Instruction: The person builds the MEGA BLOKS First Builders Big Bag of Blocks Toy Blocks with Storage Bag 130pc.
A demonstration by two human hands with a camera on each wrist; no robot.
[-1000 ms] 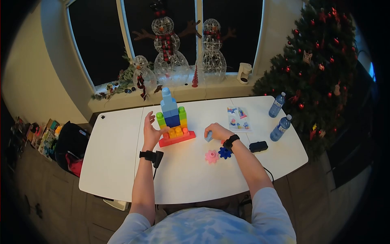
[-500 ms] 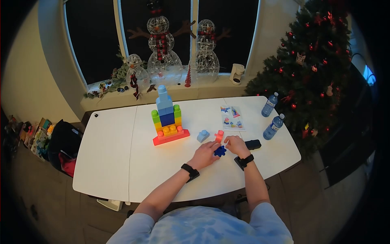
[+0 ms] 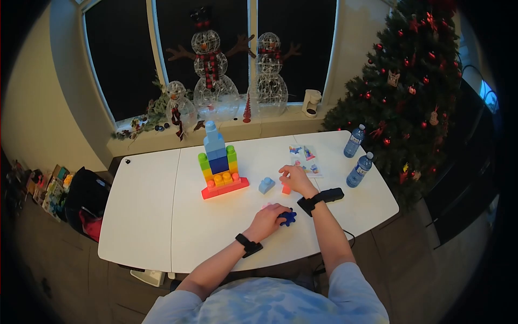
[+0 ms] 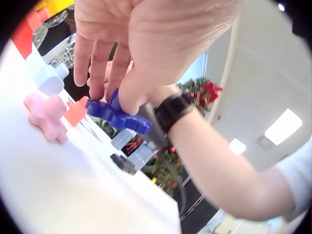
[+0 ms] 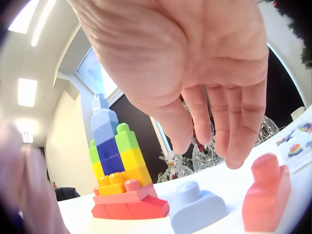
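Observation:
My left hand [image 3: 264,222] pinches a dark blue gear-shaped piece [image 4: 116,118] between thumb and fingers, low over the table's near half. A pink gear-shaped piece [image 4: 48,116] lies close by and is mostly covered by that hand in the head view. My right hand [image 3: 297,180] holds nothing and hovers with fingers loosely bent down. Below it stand a coral block [image 5: 265,195] and a light blue block [image 5: 196,207], each with one round stud. Left of these rises a block tower [image 3: 219,164], red at the base, then orange, yellow, green, blue and light blue.
A picture sheet [image 3: 305,160] lies behind the right hand. Two water bottles [image 3: 354,140] stand at the table's right end, with a black case [image 3: 332,194] nearer. Beyond the white table [image 3: 135,216] are wire snowmen [image 3: 217,89] and a decorated tree [image 3: 399,92].
The right hand let go of the light blue block, went near the gears, then moved forward over the coral block. My left hand left the tower's side and drew the blue gear toward me.

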